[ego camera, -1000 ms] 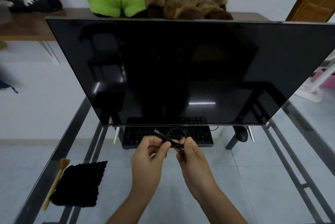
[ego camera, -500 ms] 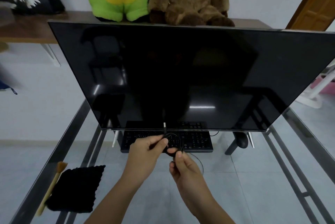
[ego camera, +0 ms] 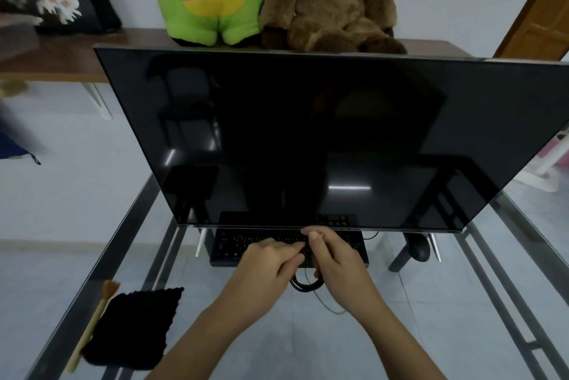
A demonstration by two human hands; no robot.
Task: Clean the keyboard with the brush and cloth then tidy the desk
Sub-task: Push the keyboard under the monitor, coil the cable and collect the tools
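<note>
Black flat keyboard (ego camera: pixel 246 241): its thin coiled black cable (ego camera: pixel 303 287) has dropped lower, pinched by left grip (ego camera: pixel 268 265) and right grip (ego camera: pixel 338 262); tidying underway.

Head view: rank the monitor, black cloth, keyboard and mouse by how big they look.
1. monitor, by far the largest.
2. black cloth and keyboard: about alike. The cloth lies nearer the camera and the keyboard is partly hidden, so no ranking.
3. mouse, smallest.
</note>
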